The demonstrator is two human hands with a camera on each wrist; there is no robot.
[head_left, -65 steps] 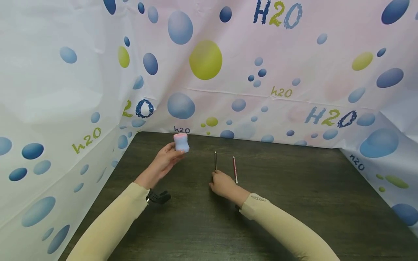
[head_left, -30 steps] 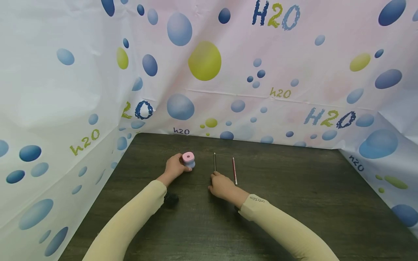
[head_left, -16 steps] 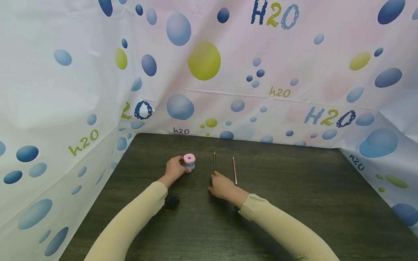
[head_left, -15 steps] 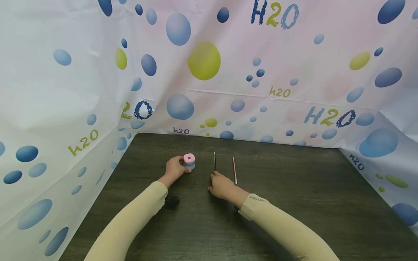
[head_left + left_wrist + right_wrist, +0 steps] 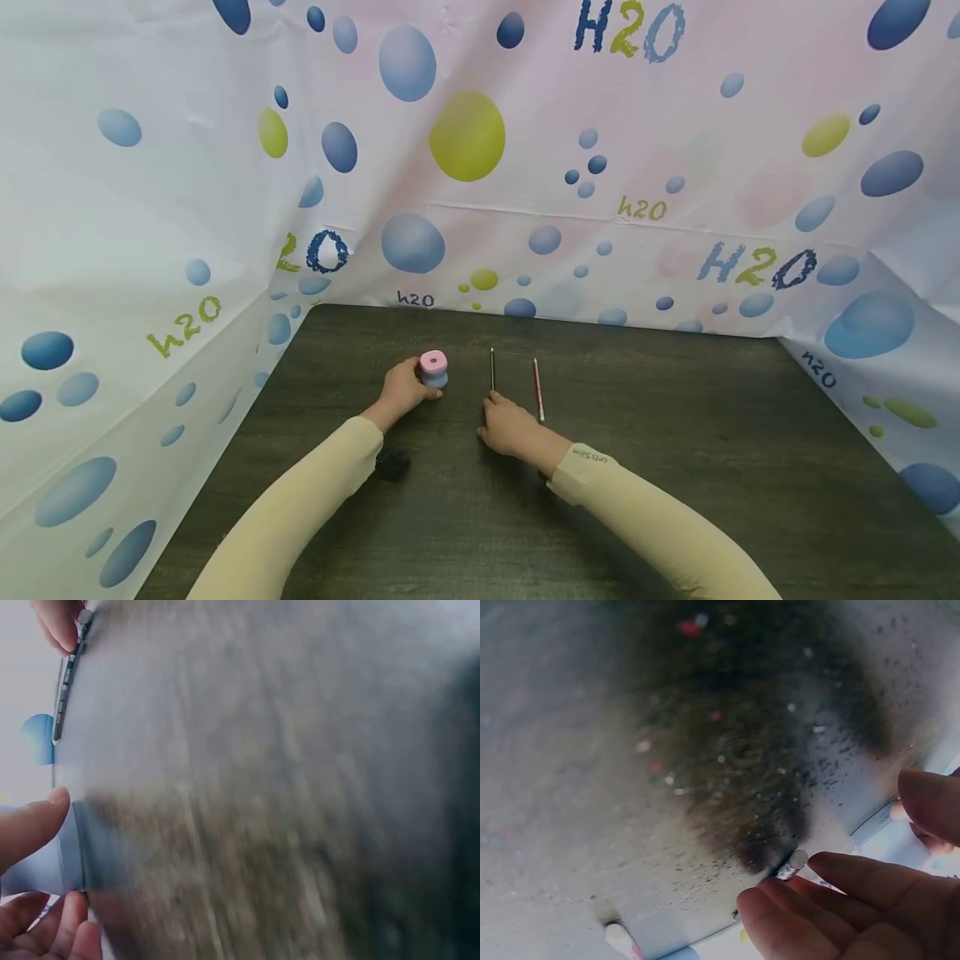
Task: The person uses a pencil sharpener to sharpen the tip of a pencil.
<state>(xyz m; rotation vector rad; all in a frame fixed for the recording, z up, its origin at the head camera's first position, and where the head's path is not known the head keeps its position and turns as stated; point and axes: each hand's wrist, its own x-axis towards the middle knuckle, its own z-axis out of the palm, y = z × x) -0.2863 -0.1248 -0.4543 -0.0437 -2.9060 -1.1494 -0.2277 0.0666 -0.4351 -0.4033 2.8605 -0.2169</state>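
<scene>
A pencil sharpener (image 5: 433, 371) with a pink top, a hole in it and a pale blue body stands upright on the dark table (image 5: 660, 500), left of centre. My left hand (image 5: 401, 387) is round it, thumb on the near side and fingers behind. The left wrist view shows the blue body (image 5: 45, 862) between thumb and curled fingers. A black pencil (image 5: 492, 371) lies on the table, its near end at the fingers of my right hand (image 5: 513, 427). In the right wrist view those fingers look nearly straight, with the thumb (image 5: 930, 802) apart from the pencil's white end (image 5: 799, 859).
A red pencil (image 5: 538, 390) lies to the right of the black one, roughly parallel to it. A white sheet (image 5: 637, 167) printed with blue and green spots stands behind the table and along both sides.
My left hand has lowered the pencil sharpener from the air onto the table, slightly to the right. Its thumb has since shifted a little. The right hand and both pencils have hardly moved.
</scene>
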